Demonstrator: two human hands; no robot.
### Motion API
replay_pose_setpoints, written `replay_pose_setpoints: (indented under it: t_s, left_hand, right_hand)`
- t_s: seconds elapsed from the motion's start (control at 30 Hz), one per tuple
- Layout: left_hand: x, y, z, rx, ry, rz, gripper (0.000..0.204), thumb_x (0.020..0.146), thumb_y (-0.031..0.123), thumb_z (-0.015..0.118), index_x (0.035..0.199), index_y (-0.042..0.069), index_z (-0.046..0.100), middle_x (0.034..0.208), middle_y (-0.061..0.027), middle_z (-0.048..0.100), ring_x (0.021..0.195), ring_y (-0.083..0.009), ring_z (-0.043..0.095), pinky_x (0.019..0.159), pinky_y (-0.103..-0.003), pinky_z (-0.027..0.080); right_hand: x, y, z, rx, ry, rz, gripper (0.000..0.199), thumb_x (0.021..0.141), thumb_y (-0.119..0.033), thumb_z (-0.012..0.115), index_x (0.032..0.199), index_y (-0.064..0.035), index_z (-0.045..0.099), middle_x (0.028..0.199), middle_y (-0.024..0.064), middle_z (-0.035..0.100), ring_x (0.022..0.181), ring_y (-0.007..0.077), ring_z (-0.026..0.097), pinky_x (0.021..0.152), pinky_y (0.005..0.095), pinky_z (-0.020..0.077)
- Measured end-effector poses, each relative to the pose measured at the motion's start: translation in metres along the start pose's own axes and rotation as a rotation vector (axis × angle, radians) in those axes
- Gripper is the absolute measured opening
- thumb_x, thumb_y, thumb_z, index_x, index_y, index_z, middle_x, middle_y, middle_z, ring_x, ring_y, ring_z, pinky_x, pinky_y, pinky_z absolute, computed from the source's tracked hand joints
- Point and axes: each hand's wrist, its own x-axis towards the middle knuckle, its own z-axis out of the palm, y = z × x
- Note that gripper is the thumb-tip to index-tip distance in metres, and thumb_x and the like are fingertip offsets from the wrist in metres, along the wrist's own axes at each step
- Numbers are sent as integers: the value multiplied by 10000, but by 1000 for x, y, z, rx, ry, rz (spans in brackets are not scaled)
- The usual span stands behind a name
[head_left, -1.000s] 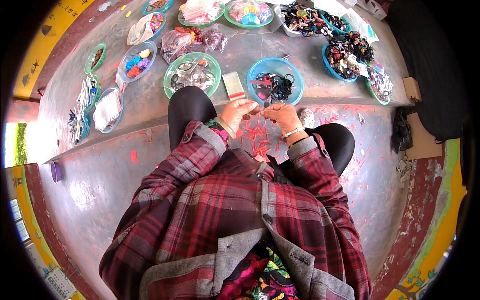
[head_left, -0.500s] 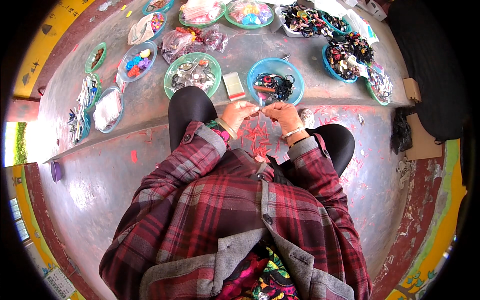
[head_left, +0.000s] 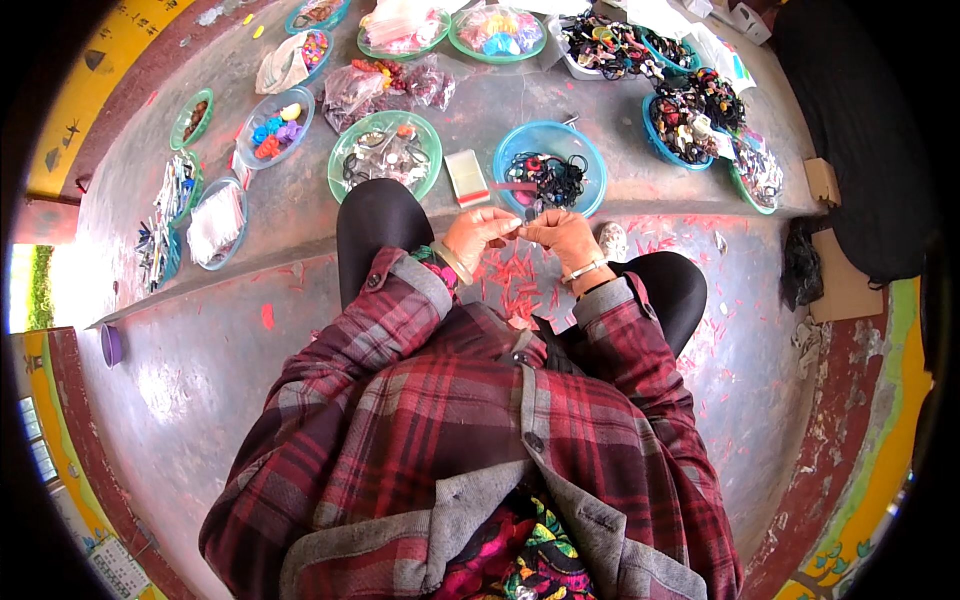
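Note:
My left hand (head_left: 478,238) and my right hand (head_left: 566,240) meet fingertip to fingertip in front of my body, above the floor. Both are closed in a pinch. A tiny dark bit shows by the touching fingertips, too small to name. Just beyond them, on the raised ledge, sits a blue plastic basket (head_left: 597,160) holding black elastic bands (head_left: 560,182) and a reddish strip (head_left: 515,187). To its left lies a small clear-and-white box (head_left: 466,176) with a red edge. Further left stands a green basket (head_left: 434,150) of bagged small parts.
Red scraps (head_left: 518,285) litter the floor between my knees. A blue basket (head_left: 652,135) heaped with hair bands and a green basket (head_left: 745,190) stand on the right. A blue tray (head_left: 240,240) of white packets is at left. A purple cup (head_left: 111,344) stands farther left.
My hands have dipped slightly toward me, still together. The reddish strip in the blue basket looks shifted to the left and the dark bit at my fingertips shows more.

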Motion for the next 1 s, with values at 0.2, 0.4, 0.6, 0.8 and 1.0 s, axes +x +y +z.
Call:
replay_pose_setpoints:
  t_s: [0.2,0.4,0.6,0.8,1.0]
  left_hand:
    - [3,-3,-3,17,5,-12,137,790,179,614,856,59,611,773,-19,600,694,-91,530,627,-231,392]
    - [1,-1,0,66,38,0,163,789,178,614,860,32,622,764,-23,607,671,-89,524,607,-228,390]
    - [-1,1,0,132,43,12,189,797,200,603,865,26,629,773,-29,622,671,-84,530,610,-219,391]
    - [0,-1,-2,174,56,-3,227,815,230,577,899,26,630,821,-40,635,697,-86,543,620,-215,395]
    - [0,-1,-2,226,30,9,251,829,245,561,941,28,620,843,-48,636,719,-89,552,634,-220,404]
  right_hand:
    - [-1,-3,2,27,-5,-5,111,692,-82,690,656,-21,604,587,-12,547,523,59,432,501,215,323]
    - [9,17,-5,40,-13,6,94,684,-91,680,657,-17,629,576,-21,539,509,50,424,480,203,310]
    - [9,14,-4,1,-25,11,90,720,-84,670,694,-21,612,617,-18,557,562,51,446,525,194,328]
    - [11,13,-1,-91,81,-73,130,712,-122,666,710,4,636,634,-15,571,580,47,460,530,200,360]
    - [13,20,-6,-135,83,-39,146,717,-129,662,753,10,640,643,-18,567,582,51,454,531,201,355]
